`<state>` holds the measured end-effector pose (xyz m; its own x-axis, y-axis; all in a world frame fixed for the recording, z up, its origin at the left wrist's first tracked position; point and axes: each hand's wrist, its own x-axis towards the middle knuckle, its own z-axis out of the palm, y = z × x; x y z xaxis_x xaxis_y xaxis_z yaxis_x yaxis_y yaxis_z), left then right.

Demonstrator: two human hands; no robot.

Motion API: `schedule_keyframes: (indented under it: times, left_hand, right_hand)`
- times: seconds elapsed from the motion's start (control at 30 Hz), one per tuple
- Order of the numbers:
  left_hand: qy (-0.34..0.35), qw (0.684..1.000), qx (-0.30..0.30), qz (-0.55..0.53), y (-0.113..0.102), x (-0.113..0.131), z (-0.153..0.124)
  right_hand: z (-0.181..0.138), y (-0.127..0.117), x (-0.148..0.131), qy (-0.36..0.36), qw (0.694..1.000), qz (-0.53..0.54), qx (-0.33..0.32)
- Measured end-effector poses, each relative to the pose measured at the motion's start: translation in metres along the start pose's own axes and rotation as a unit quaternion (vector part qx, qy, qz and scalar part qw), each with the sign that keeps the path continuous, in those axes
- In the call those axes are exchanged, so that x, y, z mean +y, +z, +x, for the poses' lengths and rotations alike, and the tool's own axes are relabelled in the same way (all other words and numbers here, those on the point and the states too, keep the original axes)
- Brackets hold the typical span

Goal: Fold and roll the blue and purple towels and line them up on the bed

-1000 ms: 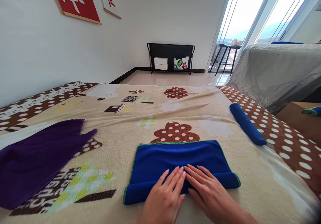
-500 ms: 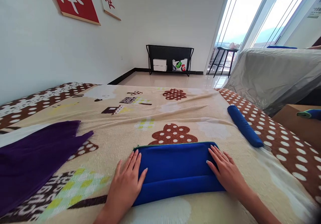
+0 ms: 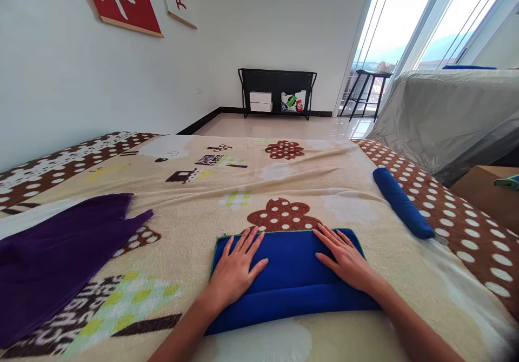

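1 blue rectangular green-edged cloth [image 3: 288, 267], near side folded over, under the hands. Left hand [image 3: 234, 272], right hand [image 3: 347, 260]: laid flat, fingers extended, parted, gripping nothing. Right of hands: 1 blue cloth roll [image 3: 402, 203]. Left: 1 dark-purple cloth [image 3: 60, 259].

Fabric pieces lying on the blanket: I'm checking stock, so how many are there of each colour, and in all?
Blue: 2 (folded cloth in front, rolled piece to the right)
Purple: 1 (spread cloth to the left)
Total: 3
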<state>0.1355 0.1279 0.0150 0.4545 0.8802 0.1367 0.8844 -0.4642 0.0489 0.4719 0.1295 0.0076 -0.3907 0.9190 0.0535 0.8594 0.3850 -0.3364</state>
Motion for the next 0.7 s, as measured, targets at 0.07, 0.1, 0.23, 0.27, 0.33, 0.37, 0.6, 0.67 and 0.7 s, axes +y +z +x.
schedule_keyframes:
  times: [0.07, 0.1, 0.23, 0.27, 0.33, 0.37, 0.6, 0.67, 0.7]
  left_hand:
    - [-0.038, 0.999, -0.013, -0.002, 0.001, -0.025, -0.014]
    - [-0.058, 0.998, -0.018, -0.003, 0.001, -0.036, -0.02]
    - [-0.108, 0.994, -0.03, -0.006, 0.004, -0.062, -0.036]
    - [-0.112, 0.993, -0.032, -0.01, 0.004, -0.065, -0.036]
    - [-0.111, 0.993, -0.034, -0.021, 0.005, -0.069, -0.035]
    - [-0.109, 0.993, -0.031, -0.028, 0.004, -0.07, -0.034]
    - [0.015, 0.979, 0.192, -0.059, -0.032, -0.047, -0.071]
    - [0.078, 0.972, 0.219, -0.026, -0.039, -0.033, -0.095]
    - [0.112, 0.97, 0.217, -0.005, -0.04, -0.027, -0.106]
  right_hand:
    - [-0.012, -0.006, 0.025, 0.019, 1.0, -0.004, 0.007]
    - [-0.017, -0.008, 0.035, 0.027, 1.0, -0.004, 0.008]
    - [-0.028, -0.011, 0.054, 0.042, 0.999, 0.002, 0.01]
    - [-0.028, -0.01, 0.057, 0.042, 0.999, 0.005, 0.012]
    - [-0.026, -0.009, 0.06, 0.04, 0.999, 0.01, 0.022]
    - [-0.026, -0.009, 0.062, 0.041, 0.999, 0.014, 0.033]
    - [-0.068, -0.018, 0.051, 0.006, 0.973, 0.049, 0.227]
    - [-0.096, -0.012, 0.041, -0.027, 0.964, 0.033, 0.262]
    - [-0.11, -0.007, 0.036, -0.041, 0.965, 0.021, 0.259]
